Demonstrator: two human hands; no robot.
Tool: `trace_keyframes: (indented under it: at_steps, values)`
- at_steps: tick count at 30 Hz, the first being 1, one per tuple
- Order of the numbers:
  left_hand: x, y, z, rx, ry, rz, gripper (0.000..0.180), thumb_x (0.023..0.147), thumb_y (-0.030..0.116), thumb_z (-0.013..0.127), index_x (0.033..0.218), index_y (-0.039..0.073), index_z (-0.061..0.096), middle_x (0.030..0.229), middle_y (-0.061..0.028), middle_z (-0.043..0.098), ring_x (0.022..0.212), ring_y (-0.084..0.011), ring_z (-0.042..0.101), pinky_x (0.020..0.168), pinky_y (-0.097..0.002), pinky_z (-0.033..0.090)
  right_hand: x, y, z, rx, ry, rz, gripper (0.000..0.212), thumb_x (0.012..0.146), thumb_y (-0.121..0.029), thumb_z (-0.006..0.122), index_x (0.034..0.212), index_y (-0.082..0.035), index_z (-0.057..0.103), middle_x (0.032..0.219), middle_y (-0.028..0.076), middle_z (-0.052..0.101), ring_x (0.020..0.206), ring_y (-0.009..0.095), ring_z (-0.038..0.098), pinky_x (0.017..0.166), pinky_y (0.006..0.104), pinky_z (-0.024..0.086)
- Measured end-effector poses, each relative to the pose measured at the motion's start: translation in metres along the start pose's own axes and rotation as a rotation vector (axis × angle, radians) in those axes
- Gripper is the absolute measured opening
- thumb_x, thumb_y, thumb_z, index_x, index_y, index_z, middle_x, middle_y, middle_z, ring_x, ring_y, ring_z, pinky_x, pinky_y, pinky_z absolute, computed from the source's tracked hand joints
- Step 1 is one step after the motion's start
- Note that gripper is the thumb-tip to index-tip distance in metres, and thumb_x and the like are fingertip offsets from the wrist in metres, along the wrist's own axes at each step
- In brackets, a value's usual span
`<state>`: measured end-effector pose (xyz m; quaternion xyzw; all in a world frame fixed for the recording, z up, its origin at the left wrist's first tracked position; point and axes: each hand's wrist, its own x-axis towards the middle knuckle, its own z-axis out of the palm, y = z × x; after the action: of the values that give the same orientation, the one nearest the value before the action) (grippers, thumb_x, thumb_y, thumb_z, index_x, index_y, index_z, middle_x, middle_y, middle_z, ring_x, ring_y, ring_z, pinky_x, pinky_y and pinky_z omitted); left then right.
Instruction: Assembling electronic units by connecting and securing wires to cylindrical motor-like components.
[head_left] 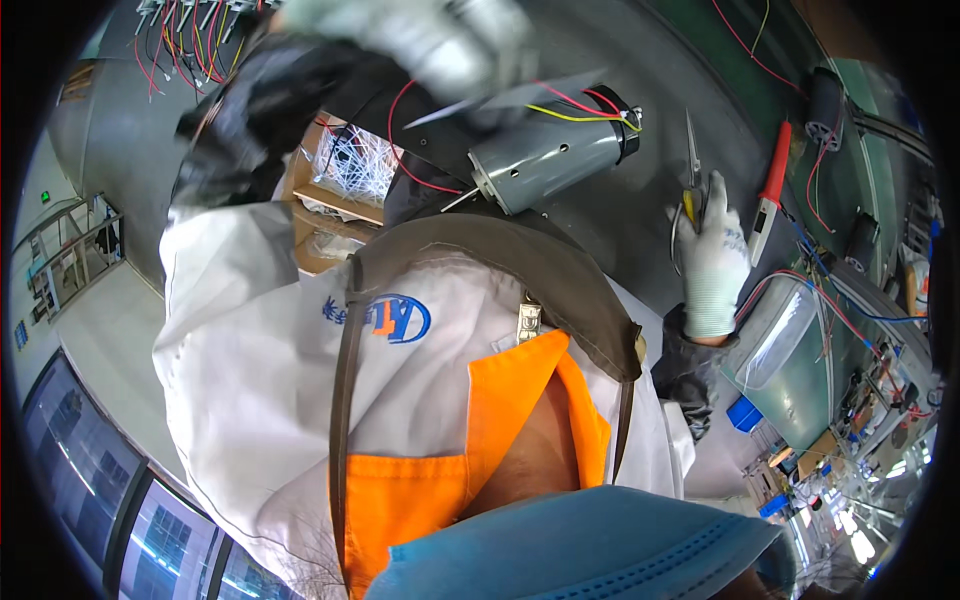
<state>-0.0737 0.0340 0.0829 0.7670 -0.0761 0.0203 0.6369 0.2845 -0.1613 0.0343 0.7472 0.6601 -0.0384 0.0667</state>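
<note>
Left hand (440, 40): we held it blurred above the grey motor (555, 155), grip unclear | right hand (712, 255): grip closed on pliers (692, 170) | motor rested on the dark counter (640, 230) near the red-handled tool (772, 190).

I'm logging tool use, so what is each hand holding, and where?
Right hand: pliers, by the handles. Left hand: blurred, at the grey motor; its hold cannot be told.

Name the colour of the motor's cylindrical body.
Grey, with a black end; the motor shows best in the head view.
</note>
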Motion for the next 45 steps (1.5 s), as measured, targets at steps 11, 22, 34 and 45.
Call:
trace_keyframes:
  at_steps: [11, 22, 34, 45]
  values:
    - [0.072, -0.128, 0.116, 1.127, 1.306, -0.221, 0.056, 0.082, 0.029, 0.075, 0.132, 0.008, 0.061, 0.126, -0.0215, 0.062, 0.109, -0.0409, 0.064, 0.094, -0.0468, 0.053, 0.099, -0.081, 0.077, 0.964, -0.269, 0.029, 0.03, 0.098, -0.023, 0.068, 0.111, 0.004, 0.069, 0.093, 0.004, 0.073, 0.074, 0.014, 0.066, 0.066, 0.0318, 0.053]
    - [0.036, -0.142, -0.061, 0.103, 1.322, 0.0, 0.034, 0.099, 0.027, 0.062, 0.118, -0.001, 0.059, 0.094, -0.0099, 0.065, 0.084, -0.022, 0.066, 0.071, -0.0326, 0.053, 0.046, -0.004, 0.016, 1.55, 0.204, 0.198, 0.026, 0.098, -0.012, 0.067, 0.117, 0.004, 0.071, 0.101, 0.006, 0.071, 0.087, 0.009, 0.063, 0.074, 0.0245, 0.053]
    - [0.097, -0.077, 0.085, -0.863, 0.971, -0.13, 0.044, 0.103, 0.032, 0.062, 0.128, -0.003, 0.06, 0.093, -0.0063, 0.07, 0.082, -0.0158, 0.069, 0.077, -0.0308, 0.056, 0.018, 0.059, -0.051, 1.278, -0.016, 0.344, 0.02, 0.096, -0.015, 0.068, 0.109, -0.001, 0.072, 0.079, 0.003, 0.068, 0.063, 0.009, 0.061, 0.054, 0.0244, 0.048]
    - [0.117, -0.057, 0.071, -0.664, 1.29, -0.018, 0.036, 0.103, 0.029, 0.063, 0.113, -0.005, 0.068, 0.091, -0.0082, 0.074, 0.081, -0.0136, 0.072, 0.076, -0.0269, 0.056, 0.013, -0.052, -0.009, 1.611, 0.05, -0.289, 0.048, 0.097, -0.008, 0.062, 0.142, 0.008, 0.053, 0.116, 0.015, 0.071, 0.095, 0.014, 0.066, 0.084, 0.027, 0.052]
